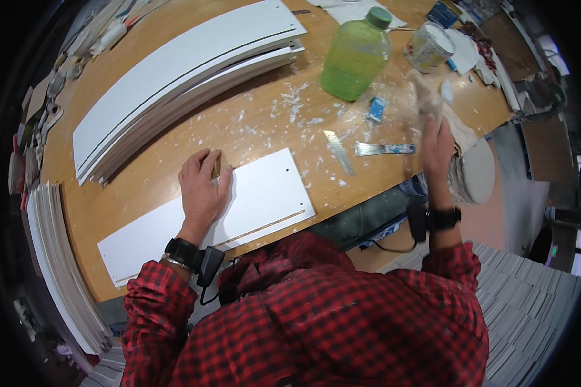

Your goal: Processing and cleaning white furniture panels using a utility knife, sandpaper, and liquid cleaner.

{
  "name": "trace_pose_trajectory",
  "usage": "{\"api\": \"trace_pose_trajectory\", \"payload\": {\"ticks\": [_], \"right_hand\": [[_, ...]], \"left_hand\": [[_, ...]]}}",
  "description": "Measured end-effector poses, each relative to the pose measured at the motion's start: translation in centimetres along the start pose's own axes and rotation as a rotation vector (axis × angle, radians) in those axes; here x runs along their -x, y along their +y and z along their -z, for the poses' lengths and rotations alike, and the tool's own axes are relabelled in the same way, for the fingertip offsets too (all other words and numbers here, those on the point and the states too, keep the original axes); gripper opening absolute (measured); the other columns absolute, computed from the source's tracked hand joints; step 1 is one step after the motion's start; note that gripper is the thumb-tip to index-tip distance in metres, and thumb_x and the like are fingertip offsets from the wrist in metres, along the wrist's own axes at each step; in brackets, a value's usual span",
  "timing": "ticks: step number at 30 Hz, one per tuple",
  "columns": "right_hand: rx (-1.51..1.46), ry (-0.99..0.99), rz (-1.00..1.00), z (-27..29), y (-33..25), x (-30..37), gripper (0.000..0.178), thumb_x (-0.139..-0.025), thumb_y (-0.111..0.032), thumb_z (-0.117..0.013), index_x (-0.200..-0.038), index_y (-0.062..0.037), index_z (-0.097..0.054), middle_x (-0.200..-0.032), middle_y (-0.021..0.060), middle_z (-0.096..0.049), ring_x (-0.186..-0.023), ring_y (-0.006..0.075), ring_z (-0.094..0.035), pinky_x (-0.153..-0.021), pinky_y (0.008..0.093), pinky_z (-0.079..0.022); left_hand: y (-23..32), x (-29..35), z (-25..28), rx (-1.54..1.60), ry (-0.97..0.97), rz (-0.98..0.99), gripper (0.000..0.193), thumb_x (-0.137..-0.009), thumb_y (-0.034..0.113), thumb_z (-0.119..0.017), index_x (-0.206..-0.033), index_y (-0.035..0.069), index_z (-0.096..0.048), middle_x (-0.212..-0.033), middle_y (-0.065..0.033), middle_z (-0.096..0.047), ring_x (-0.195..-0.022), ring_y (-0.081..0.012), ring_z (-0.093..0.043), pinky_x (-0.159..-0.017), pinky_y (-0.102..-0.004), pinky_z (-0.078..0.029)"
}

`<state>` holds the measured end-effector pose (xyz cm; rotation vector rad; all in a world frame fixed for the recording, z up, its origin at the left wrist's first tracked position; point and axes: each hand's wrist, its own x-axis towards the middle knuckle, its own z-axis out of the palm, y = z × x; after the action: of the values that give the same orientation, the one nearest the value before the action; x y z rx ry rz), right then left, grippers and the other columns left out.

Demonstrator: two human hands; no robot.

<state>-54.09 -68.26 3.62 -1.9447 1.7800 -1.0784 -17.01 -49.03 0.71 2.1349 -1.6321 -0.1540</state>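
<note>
A long white board (258,200) lies flat along the near side of the table, with a narrow slot by its near edge and small holes at its right end. My left hand (203,193) grips its far edge, thumb on top and fingers curled over; a small brown patch between thumb and forefinger is unclear. At the table's right edge, my right hand (438,151) is closed on a pale rag (427,97), smeared by motion. Left of that hand lie a putty knife (384,149) and a flat metal scraper blade (339,153).
Stacked white boards (193,64) fill the far left; more boards (61,258) stand by the left edge. A green-capped bottle of green liquid (355,61), a small blue block (376,109) and a tub (429,47) are at far right. Round pale discs (478,171) sit right of the table.
</note>
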Motion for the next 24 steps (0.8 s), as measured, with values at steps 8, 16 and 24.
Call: {"api": "trace_pose_trajectory", "payload": {"ticks": [8,16,24], "right_hand": [[-0.231,-0.686,0.713,-9.3,-8.8,12.7,0.027,-0.089,-0.010,-0.048,-0.114,-0.0053,-0.056,-0.126,0.0157,-0.053,-0.122,0.0316,-0.046,-0.104,0.0425,-0.034],[-0.232,-1.049,0.561,-0.7,-5.8,17.5,0.032,-0.087,-0.008,-0.050,-0.118,-0.0041,-0.051,-0.124,0.0151,-0.054,-0.118,0.0316,-0.050,-0.100,0.0410,-0.039],[-0.370,-0.313,0.286,-1.1,-9.6,6.7,0.032,-0.087,-0.010,-0.055,-0.118,-0.0017,-0.051,-0.102,0.0201,-0.061,-0.088,0.0379,-0.061,-0.075,0.0388,-0.049]], "left_hand": [[0.1,-0.3,-0.3,0.008,-0.012,-0.018,0.038,-0.082,0.028,-0.061,-0.115,0.008,-0.058,-0.118,-0.0134,-0.050,-0.113,-0.0292,-0.044,-0.099,-0.0397,-0.031],[0.3,0.0,0.0,-0.008,-0.008,0.007,0.038,-0.082,0.027,-0.061,-0.115,0.007,-0.058,-0.118,-0.0129,-0.050,-0.113,-0.0288,-0.044,-0.100,-0.0395,-0.031],[0.0,-0.2,-0.2,-0.008,-0.012,-0.017,0.038,-0.083,0.027,-0.061,-0.115,0.006,-0.058,-0.118,-0.0132,-0.050,-0.113,-0.0290,-0.044,-0.100,-0.0399,-0.031]]}}
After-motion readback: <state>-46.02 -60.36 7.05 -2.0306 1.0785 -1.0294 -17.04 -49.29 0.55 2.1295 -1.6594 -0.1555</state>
